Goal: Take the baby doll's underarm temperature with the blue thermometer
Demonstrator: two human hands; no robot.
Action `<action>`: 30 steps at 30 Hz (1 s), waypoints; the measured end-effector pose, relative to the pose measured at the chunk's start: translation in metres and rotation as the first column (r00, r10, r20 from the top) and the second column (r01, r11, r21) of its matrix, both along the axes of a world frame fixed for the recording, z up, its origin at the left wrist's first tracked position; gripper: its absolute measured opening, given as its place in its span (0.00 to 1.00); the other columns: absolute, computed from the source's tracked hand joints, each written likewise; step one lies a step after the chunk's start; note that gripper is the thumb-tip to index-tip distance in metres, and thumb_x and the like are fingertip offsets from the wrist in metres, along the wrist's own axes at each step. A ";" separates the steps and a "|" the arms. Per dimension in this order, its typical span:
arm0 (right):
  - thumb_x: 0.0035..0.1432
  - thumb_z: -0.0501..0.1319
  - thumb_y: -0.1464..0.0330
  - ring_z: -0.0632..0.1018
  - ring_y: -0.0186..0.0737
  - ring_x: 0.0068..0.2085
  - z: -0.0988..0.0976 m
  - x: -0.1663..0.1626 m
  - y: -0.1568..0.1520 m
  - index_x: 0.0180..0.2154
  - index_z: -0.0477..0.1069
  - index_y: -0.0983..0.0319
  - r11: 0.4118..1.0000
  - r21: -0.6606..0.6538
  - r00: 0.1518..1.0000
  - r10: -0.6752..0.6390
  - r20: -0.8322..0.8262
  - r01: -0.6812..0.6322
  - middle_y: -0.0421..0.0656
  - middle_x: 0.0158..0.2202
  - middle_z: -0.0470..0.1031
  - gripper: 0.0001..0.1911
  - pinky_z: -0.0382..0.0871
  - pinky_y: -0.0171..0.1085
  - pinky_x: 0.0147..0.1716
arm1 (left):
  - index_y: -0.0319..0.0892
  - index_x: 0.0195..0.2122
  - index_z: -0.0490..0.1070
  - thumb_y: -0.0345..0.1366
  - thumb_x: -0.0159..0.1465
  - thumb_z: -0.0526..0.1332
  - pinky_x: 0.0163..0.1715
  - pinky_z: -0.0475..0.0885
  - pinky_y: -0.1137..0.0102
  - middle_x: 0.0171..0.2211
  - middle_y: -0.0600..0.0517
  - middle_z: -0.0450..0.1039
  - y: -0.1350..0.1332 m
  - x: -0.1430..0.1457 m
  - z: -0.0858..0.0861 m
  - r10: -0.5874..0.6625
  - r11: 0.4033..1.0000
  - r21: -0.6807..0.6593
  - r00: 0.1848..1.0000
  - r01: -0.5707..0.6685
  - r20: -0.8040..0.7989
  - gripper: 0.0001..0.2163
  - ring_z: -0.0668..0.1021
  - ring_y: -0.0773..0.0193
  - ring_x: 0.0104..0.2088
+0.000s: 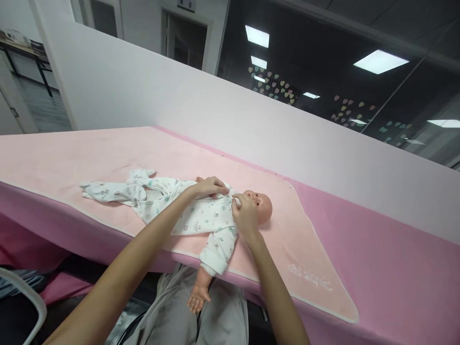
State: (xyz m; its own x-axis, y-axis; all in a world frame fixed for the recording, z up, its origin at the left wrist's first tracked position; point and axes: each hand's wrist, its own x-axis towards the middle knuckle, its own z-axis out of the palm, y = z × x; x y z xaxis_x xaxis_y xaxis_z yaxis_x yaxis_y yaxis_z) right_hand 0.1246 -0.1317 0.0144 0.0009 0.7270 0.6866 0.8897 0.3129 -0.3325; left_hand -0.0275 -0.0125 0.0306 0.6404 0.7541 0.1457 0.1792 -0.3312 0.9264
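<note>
A baby doll [261, 205] lies on its back on a light pink mat [309, 258], head to the right. It wears a white printed romper [201, 218]. My left hand [210, 187] rests curled on the romper's chest, fingers pinching the fabric near the collar. My right hand [245, 215] pinches the romper's neckline beside the doll's chin. One doll arm [201, 292] hangs over the table's front edge.
The mat lies on a darker pink table [395, 268] against a white partition wall [251, 120]. Grey trousers [201, 316] show below the table edge. A white curved rail [28, 297] sits at lower left.
</note>
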 end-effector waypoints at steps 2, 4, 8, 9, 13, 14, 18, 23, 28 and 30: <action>0.54 0.47 0.76 0.72 0.37 0.39 -0.006 -0.006 0.023 0.36 0.70 0.63 0.998 0.039 0.998 0.055 0.029 -0.056 0.44 0.36 0.74 0.14 0.64 0.35 0.41 | 0.40 0.25 0.78 0.41 0.50 0.64 0.19 0.61 0.75 0.18 0.52 0.70 0.000 0.006 -0.003 -0.089 0.995 0.033 0.996 0.089 -0.012 0.10 0.68 0.69 0.18; 0.51 0.46 0.78 0.72 0.38 0.41 -0.019 -0.008 0.037 0.38 0.70 0.64 0.991 0.084 0.993 0.099 0.060 -0.104 0.46 0.37 0.73 0.17 0.65 0.35 0.42 | 0.40 0.27 0.78 0.41 0.50 0.63 0.20 0.60 0.75 0.18 0.53 0.70 0.001 0.008 -0.011 -0.146 0.987 0.062 0.989 0.147 -0.021 0.10 0.68 0.68 0.20; 0.46 0.47 0.80 0.71 0.40 0.45 -0.043 -0.007 0.042 0.42 0.69 0.66 0.951 0.236 0.979 0.186 0.084 -0.201 0.49 0.41 0.71 0.21 0.66 0.37 0.46 | 0.38 0.27 0.77 0.40 0.51 0.61 0.22 0.60 0.75 0.19 0.53 0.68 0.004 0.005 -0.022 -0.155 0.979 0.121 0.986 0.162 -0.064 0.10 0.67 0.67 0.23; 0.45 0.48 0.80 0.71 0.41 0.45 -0.046 -0.007 0.041 0.43 0.68 0.66 0.935 0.276 0.975 0.206 0.083 -0.221 0.49 0.41 0.71 0.22 0.66 0.38 0.46 | 0.37 0.27 0.77 0.39 0.51 0.61 0.22 0.60 0.75 0.20 0.54 0.68 0.004 0.005 -0.023 -0.156 0.978 0.128 0.984 0.166 -0.082 0.10 0.67 0.67 0.24; 0.44 0.49 0.81 0.70 0.41 0.47 -0.050 -0.005 0.040 0.43 0.68 0.64 0.905 0.344 0.968 0.246 0.055 -0.250 0.50 0.43 0.69 0.23 0.69 0.40 0.47 | 0.36 0.28 0.75 0.38 0.50 0.63 0.27 0.62 0.74 0.24 0.52 0.70 0.002 0.006 -0.021 -0.204 0.964 0.157 0.975 0.216 -0.087 0.10 0.69 0.67 0.27; 0.45 0.49 0.81 0.70 0.41 0.48 -0.051 -0.005 0.041 0.43 0.67 0.63 0.908 0.338 0.968 0.247 0.045 -0.248 0.49 0.44 0.68 0.23 0.69 0.41 0.47 | 0.35 0.27 0.75 0.38 0.50 0.63 0.28 0.62 0.74 0.27 0.51 0.70 0.001 0.006 -0.021 -0.210 0.961 0.166 0.975 0.219 -0.068 0.10 0.69 0.67 0.28; 0.46 0.50 0.81 0.70 0.41 0.48 -0.052 -0.004 0.042 0.45 0.66 0.62 0.906 0.347 0.968 0.249 0.028 -0.243 0.49 0.44 0.68 0.23 0.70 0.41 0.47 | 0.36 0.27 0.74 0.37 0.49 0.62 0.29 0.63 0.73 0.31 0.50 0.70 -0.003 0.007 -0.022 -0.164 0.966 0.202 0.986 0.164 -0.018 0.09 0.69 0.67 0.30; 0.47 0.51 0.80 0.70 0.42 0.49 -0.052 -0.005 0.040 0.46 0.65 0.62 0.897 0.374 0.971 0.233 0.051 -0.235 0.49 0.46 0.66 0.23 0.70 0.42 0.47 | 0.36 0.32 0.72 0.36 0.54 0.56 0.28 0.63 0.73 0.27 0.52 0.69 -0.007 0.008 -0.023 -0.118 0.966 0.224 0.990 0.132 -0.075 0.10 0.69 0.66 0.28; 0.50 0.51 0.80 0.73 0.39 0.44 -0.052 -0.007 0.040 0.46 0.65 0.61 0.903 0.390 0.984 0.172 0.050 -0.177 0.49 0.46 0.66 0.20 0.72 0.41 0.44 | 0.36 0.32 0.70 0.38 0.57 0.54 0.29 0.63 0.73 0.27 0.53 0.68 -0.005 0.010 -0.026 -0.171 0.963 0.206 0.985 0.175 -0.037 0.11 0.69 0.67 0.28; 0.51 0.51 0.80 0.72 0.39 0.45 -0.052 -0.007 0.040 0.46 0.65 0.61 0.897 0.409 0.986 0.160 0.054 -0.168 0.49 0.46 0.67 0.20 0.71 0.40 0.45 | 0.36 0.32 0.70 0.39 0.57 0.54 0.28 0.62 0.73 0.26 0.54 0.68 -0.004 0.010 -0.028 -0.183 0.966 0.185 0.983 0.179 0.001 0.11 0.69 0.68 0.28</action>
